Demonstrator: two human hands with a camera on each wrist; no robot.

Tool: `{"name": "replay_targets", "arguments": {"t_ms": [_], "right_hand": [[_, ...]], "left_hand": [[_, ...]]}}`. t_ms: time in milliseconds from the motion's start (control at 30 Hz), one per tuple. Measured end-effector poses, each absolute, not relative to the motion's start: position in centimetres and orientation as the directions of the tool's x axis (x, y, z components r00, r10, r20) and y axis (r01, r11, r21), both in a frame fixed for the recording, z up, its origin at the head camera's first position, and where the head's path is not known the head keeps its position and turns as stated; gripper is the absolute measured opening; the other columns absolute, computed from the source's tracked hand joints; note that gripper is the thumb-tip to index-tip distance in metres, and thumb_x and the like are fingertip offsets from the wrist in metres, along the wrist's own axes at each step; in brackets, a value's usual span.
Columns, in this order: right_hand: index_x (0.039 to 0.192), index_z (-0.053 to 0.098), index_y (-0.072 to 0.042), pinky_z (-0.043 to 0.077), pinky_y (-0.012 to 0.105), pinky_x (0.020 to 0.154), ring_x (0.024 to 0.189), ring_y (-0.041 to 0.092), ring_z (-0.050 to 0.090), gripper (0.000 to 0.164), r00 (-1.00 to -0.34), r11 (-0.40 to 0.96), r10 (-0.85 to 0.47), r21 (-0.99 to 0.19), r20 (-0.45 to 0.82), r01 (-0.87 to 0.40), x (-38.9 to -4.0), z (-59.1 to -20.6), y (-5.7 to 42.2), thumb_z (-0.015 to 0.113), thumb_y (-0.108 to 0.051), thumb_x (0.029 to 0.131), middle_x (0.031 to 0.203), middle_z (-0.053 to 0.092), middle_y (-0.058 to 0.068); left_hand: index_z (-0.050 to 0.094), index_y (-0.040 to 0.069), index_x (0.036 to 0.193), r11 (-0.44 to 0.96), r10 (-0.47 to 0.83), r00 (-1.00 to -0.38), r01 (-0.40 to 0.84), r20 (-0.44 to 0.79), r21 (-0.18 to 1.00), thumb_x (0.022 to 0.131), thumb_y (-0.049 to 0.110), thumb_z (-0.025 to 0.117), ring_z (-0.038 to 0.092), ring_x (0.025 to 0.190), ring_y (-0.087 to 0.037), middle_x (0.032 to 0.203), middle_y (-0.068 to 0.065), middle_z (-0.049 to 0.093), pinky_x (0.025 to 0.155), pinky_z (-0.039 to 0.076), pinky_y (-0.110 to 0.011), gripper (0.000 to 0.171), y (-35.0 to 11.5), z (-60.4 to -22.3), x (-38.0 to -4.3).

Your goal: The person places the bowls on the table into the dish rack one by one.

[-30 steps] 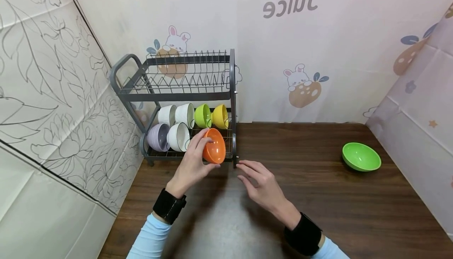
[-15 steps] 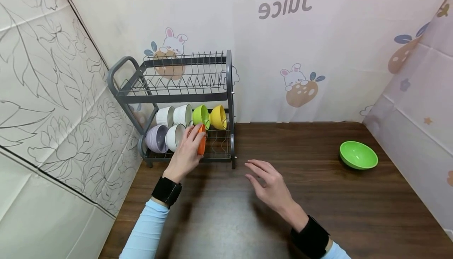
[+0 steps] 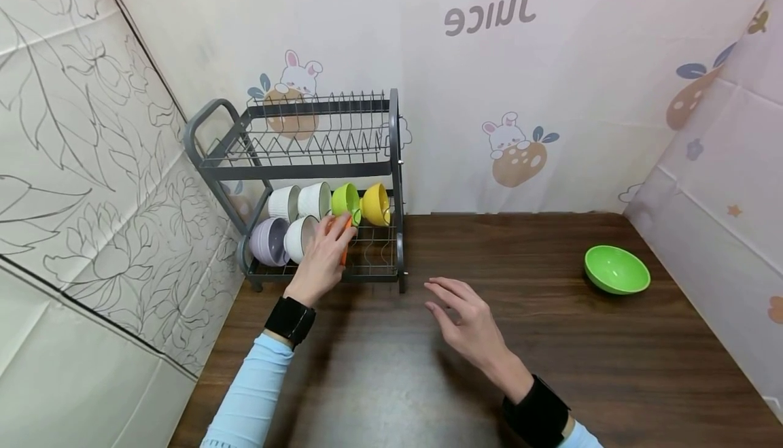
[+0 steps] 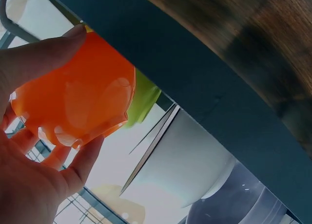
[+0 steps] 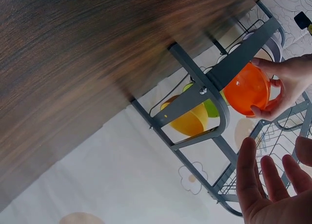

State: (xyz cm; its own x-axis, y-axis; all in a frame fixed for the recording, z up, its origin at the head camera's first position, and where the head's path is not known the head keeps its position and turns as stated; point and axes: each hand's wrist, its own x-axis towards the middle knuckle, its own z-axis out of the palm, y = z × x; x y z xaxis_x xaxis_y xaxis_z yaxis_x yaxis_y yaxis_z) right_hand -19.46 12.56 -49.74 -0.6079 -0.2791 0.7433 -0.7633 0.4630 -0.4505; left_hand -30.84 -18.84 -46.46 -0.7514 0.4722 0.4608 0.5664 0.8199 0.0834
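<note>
My left hand (image 3: 322, 257) holds an orange bowl (image 4: 80, 90) at the lower shelf of a grey dish rack (image 3: 300, 170), thumb on one side and fingers on the other. In the head view only a sliver of the bowl shows past the fingers; in the right wrist view its round inside shows. Just left of the hand stand a white bowl (image 3: 298, 238) and a lilac bowl (image 3: 269, 240). Behind are two more white bowls, a lime-green bowl (image 3: 346, 202) and a yellow bowl (image 3: 376, 204). My right hand (image 3: 467, 322) hovers over the table, fingers loosely extended, holding nothing.
A shallow green bowl (image 3: 617, 269) rests on the right of the dark wooden table (image 3: 520, 244). The rack's upper tier (image 3: 306, 132) of wire slots sits above the bowls. Printed wall sheets (image 3: 453, 94) stand behind and at the sides.
My left hand has carried the orange bowl leftward to the rack's lower shelf, beside the white bowl, turning its opening away from the head view. My right hand has shifted slightly right.
</note>
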Motion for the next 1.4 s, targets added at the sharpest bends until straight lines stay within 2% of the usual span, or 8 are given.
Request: {"name": "replay_targets", "arguments": {"t_ms": [233, 467, 933, 1033, 1167, 1400], "right_hand": [[0.128, 0.074, -0.003, 0.054, 0.017, 0.084, 0.117, 0.029, 0.064, 0.042, -0.618, 0.459, -0.273, -0.465, 0.738, -0.757, -19.2, -49.7, 12.6, 0.082, 0.005, 0.087, 0.127, 0.07, 0.013], [0.129, 0.073, -0.003, 0.06, 0.03, 0.075, 0.118, 0.03, 0.064, 0.043, -0.624, 0.443, -0.272, -0.48, 0.733, -0.757, -19.1, -50.0, 12.6, 0.08, 0.007, 0.088, 0.127, 0.069, 0.017], [0.129, 0.073, -0.003, 0.059, 0.024, 0.079, 0.117, 0.029, 0.065, 0.042, -0.638, 0.445, -0.261, -0.496, 0.725, -0.746, -19.0, -50.0, 12.7, 0.079, 0.007, 0.089, 0.127, 0.069, 0.015], [0.129, 0.073, -0.003, 0.058, 0.022, 0.08, 0.117, 0.029, 0.065, 0.042, -0.636, 0.445, -0.263, -0.494, 0.726, -0.747, -19.0, -49.9, 12.7, 0.079, 0.007, 0.089, 0.127, 0.069, 0.015], [0.129, 0.073, -0.003, 0.056, 0.018, 0.082, 0.117, 0.029, 0.065, 0.041, -0.627, 0.443, -0.264, -0.486, 0.733, -0.754, -19.2, -49.8, 12.8, 0.079, 0.007, 0.089, 0.127, 0.069, 0.015], [0.128, 0.074, -0.002, 0.058, 0.022, 0.076, 0.116, 0.03, 0.065, 0.042, -0.617, 0.45, -0.269, -0.47, 0.74, -0.76, -19.5, -49.8, 12.8, 0.08, 0.007, 0.088, 0.126, 0.07, 0.015]], "left_hand": [[0.06, 0.008, 0.137, 0.827, 0.465, -0.784, 0.55, 0.411, 0.114, 0.063, -0.012, 0.092, 0.033, 0.142, -0.046, 0.163, -0.015, 0.039, 0.089, 0.052, -0.071, 0.082, -19.1, -47.1, -31.3], [0.06, 0.008, 0.138, 0.829, 0.466, -0.794, 0.546, 0.391, 0.122, 0.063, -0.01, 0.093, 0.034, 0.141, -0.045, 0.164, -0.016, 0.038, 0.092, 0.052, -0.07, 0.084, -19.2, -47.7, -31.7], [0.06, 0.005, 0.136, 0.824, 0.476, -0.802, 0.55, 0.362, 0.135, 0.063, -0.006, 0.096, 0.04, 0.137, -0.043, 0.162, -0.017, 0.041, 0.087, 0.055, -0.065, 0.082, -18.9, -47.6, -32.1], [0.06, 0.004, 0.136, 0.821, 0.472, -0.807, 0.549, 0.355, 0.158, 0.064, -0.004, 0.098, 0.04, 0.137, -0.044, 0.162, -0.018, 0.04, 0.091, 0.054, -0.065, 0.082, -18.8, -47.5, -32.2], [0.058, 0.003, 0.137, 0.821, 0.465, -0.816, 0.543, 0.345, 0.177, 0.065, -0.001, 0.099, 0.039, 0.137, -0.047, 0.162, -0.019, 0.038, 0.102, 0.049, -0.063, 0.083, -18.9, -47.4, -32.4], [0.056, 0.0, 0.14, 0.808, 0.454, -0.818, 0.545, 0.353, 0.224, 0.064, 0.002, 0.101, 0.044, 0.137, -0.05, 0.161, -0.022, 0.042, 0.114, 0.04, -0.057, 0.088, -19.3, -47.1, -32.8]]}}
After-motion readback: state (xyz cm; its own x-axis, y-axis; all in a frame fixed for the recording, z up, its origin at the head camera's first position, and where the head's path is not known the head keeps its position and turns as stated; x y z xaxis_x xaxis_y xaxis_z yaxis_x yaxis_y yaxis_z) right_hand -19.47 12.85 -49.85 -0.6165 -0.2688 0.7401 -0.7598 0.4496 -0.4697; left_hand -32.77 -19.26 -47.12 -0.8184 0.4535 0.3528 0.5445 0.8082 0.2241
